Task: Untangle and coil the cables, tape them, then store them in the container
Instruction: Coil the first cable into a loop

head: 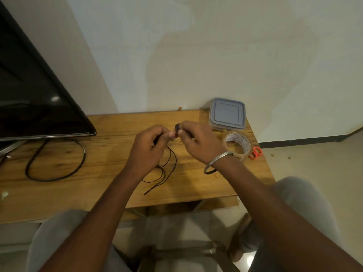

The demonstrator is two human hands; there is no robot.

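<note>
A thin black cable [166, 169] hangs in loose loops from my hands onto the wooden table [110, 154], its free end lying near the front edge. My left hand [151, 148] pinches the cable between thumb and fingers. My right hand [198, 142] grips a small dark part of the same cable right beside the left thumb. A clear container with a grey-blue lid [227, 113] stands shut at the table's far right corner. A roll of clear tape [238, 144] stands just behind my right wrist.
Orange-handled scissors [256, 153] lie at the table's right edge beside the tape. A black TV screen [35, 99] fills the left, and its thick black cord [57, 163] loops over the table's left half. My knees sit below the front edge.
</note>
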